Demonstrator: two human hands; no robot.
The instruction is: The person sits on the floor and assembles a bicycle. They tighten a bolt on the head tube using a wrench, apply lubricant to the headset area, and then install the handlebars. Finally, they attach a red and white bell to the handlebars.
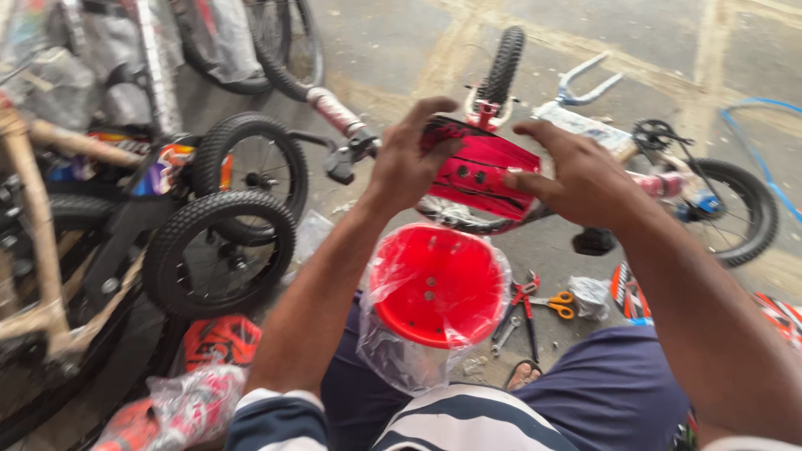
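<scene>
A curved red plastic panel with small holes (483, 171) is held at frame centre, long axis left-right. It is pinched by the left hand (413, 159) and right hand (576, 171) at opposite ends, equally near.

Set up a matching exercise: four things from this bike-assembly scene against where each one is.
Things:
1. red panel
2. red bowl
3. scissors
4. small wheels

Places:
A. on the floor beside the pliers
B. in clear plastic on the lap
C. held between both hands
D. at the left, by the stacked bikes

Pairs: 1-C, 2-B, 3-A, 4-D
</scene>
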